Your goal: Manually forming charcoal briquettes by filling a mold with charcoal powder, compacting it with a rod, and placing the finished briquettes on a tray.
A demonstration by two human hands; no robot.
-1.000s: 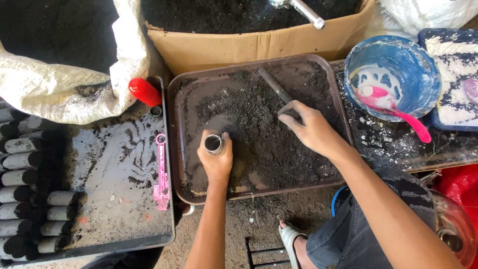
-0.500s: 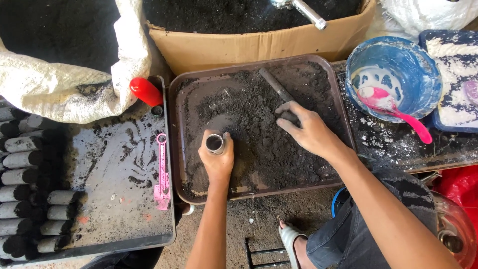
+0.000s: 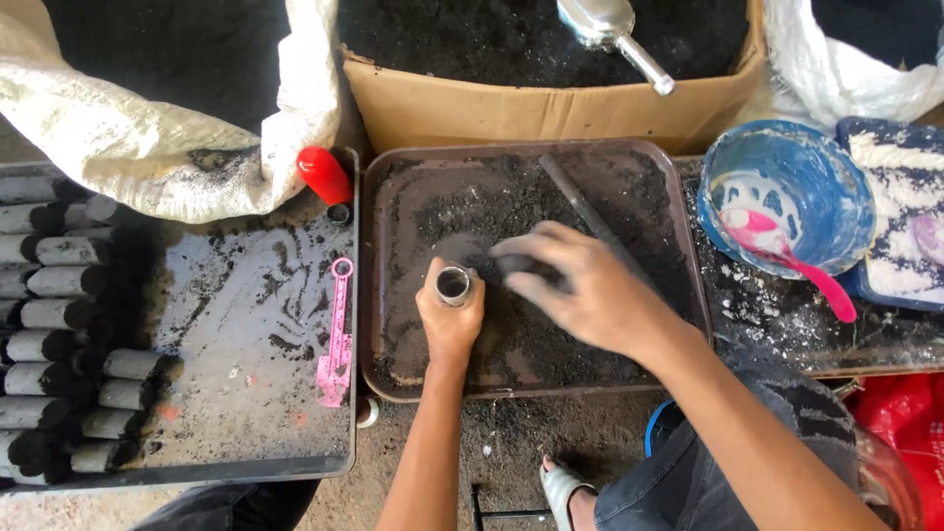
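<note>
Left hand (image 3: 449,320) wrapped around a small metal tube (image 3: 452,284), held upright, open mouth facing up, long axis vertical, over the brown tray (image 3: 379,295) of black powder (image 3: 511,206). Right hand (image 3: 580,285) just right of the tube, fingers curled around a pinch of dark powder, blurred, can't tell how tight. A dark rod (image 3: 590,211) lies diagonally in the tray beyond the right hand. Left of the grip: pink tool (image 3: 338,334) on the grey tray (image 3: 246,295), red cap (image 3: 324,174), rows of dark cylinders (image 3: 59,334). Far right: blue bowl (image 3: 787,187) with pink spoon (image 3: 796,265). Beyond: cardboard box (image 3: 551,108) with metal scoop (image 3: 615,34).
</note>
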